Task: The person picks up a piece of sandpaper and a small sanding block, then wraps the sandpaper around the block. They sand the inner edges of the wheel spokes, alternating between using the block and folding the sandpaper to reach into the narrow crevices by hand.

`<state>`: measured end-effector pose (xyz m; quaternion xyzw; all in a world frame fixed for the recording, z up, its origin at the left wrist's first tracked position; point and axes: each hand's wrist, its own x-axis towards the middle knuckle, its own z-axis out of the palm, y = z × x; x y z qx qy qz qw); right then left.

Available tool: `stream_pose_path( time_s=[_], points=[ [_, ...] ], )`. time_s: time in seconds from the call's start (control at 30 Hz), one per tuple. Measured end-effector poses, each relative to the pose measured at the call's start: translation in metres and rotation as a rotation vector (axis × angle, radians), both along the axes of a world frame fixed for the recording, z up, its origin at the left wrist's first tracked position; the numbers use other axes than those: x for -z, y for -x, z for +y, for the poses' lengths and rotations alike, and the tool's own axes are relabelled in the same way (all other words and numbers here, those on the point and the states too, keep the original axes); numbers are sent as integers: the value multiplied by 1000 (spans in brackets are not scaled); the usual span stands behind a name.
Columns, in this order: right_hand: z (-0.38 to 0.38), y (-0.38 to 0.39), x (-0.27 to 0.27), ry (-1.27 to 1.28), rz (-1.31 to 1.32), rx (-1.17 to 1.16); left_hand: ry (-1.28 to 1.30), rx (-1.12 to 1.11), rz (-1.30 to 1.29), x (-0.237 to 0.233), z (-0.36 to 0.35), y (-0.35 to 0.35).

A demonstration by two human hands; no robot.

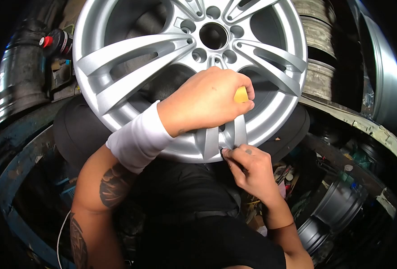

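A silver alloy wheel rim (140, 49) with paired spokes lies face up in front of me, over my lap. My left hand (207, 96), a white band around its wrist, is closed above the lower spokes. Between its thumb and fingers shows a small yellow piece (241, 95); the rest is covered by the hand. Low on the rim, by the outer end of a spoke, my right hand (250, 168) has its fingertips pressed together against the edge. Whatever they may hold is hidden.
Unpainted wheels (317, 49) are stacked at the back right. A dark bottle with a red cap (48, 41) lies at the left, near a shiny metal cylinder (21, 67). More grey rims (337, 206) sit low on the right, beyond a worn beam (355, 168).
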<state>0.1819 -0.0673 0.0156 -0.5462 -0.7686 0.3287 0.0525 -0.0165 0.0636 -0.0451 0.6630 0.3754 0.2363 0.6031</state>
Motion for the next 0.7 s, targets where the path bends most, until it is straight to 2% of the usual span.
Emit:
stream_pose_path(
  time_s=[0.2, 0.33, 0.57, 0.7],
  points=[
    [2, 3, -3, 75, 14, 51, 27, 11, 10, -1, 1, 1],
    [2, -7, -7, 40, 64, 189, 16, 9, 19, 0, 1, 1],
    [2, -8, 6, 192, 135, 190, 15, 7, 26, -2, 1, 1],
    [2, -20, 11, 128, 161, 146, -5, -5, 16, 1, 1, 3]
  ],
)
